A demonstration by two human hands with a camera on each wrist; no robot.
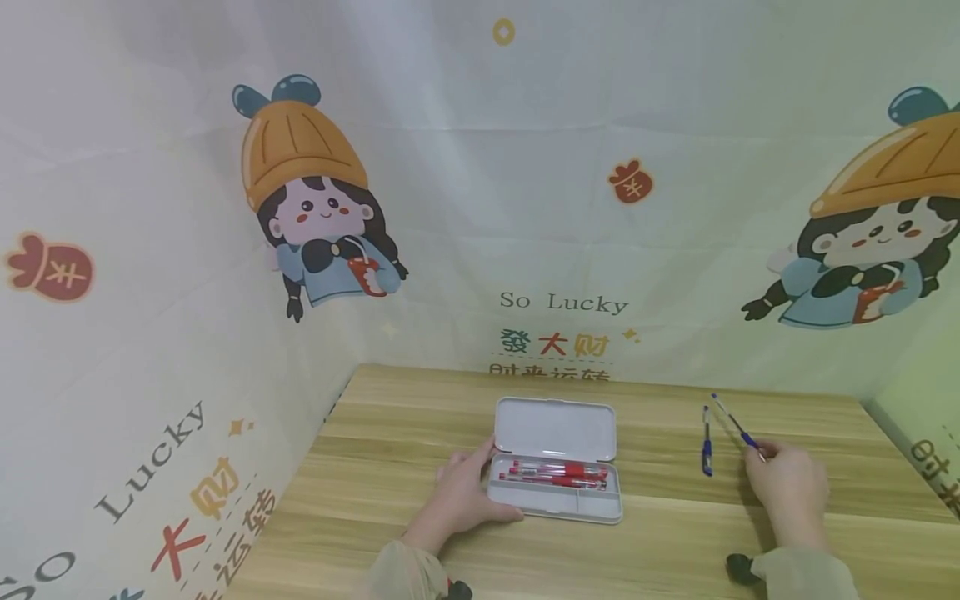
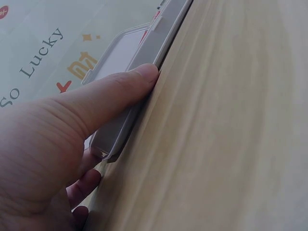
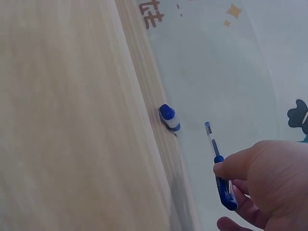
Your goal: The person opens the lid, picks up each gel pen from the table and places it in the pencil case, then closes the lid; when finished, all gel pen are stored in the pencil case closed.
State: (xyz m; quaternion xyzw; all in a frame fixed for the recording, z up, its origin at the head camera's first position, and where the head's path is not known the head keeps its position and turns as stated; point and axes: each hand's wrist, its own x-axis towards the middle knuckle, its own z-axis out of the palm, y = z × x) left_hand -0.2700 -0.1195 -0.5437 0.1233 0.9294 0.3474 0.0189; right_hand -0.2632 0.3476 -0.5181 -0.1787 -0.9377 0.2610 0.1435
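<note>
A light grey pencil case (image 1: 536, 500) lies with its lid (image 1: 555, 429) raised at the back. Several red gel pens (image 1: 573, 470) rest in its long rear compartment. My left hand (image 1: 459, 497) grips the case at its left end, the thumb (image 2: 139, 79) along the front wall and other fingers by the left end. To the right of the case, my right hand (image 1: 789, 485) pinches a blue gel pen (image 3: 219, 168) between thumb and fingers, its far end pointing away from me. A second blue gel pen (image 1: 707, 450) lies on the table just left of the held one.
The wood-grain table (image 1: 645, 550) meets a printed cloth backdrop (image 1: 450, 250) at its back edge, and more cloth hangs at the left and right. A small dark object sits at each cuff.
</note>
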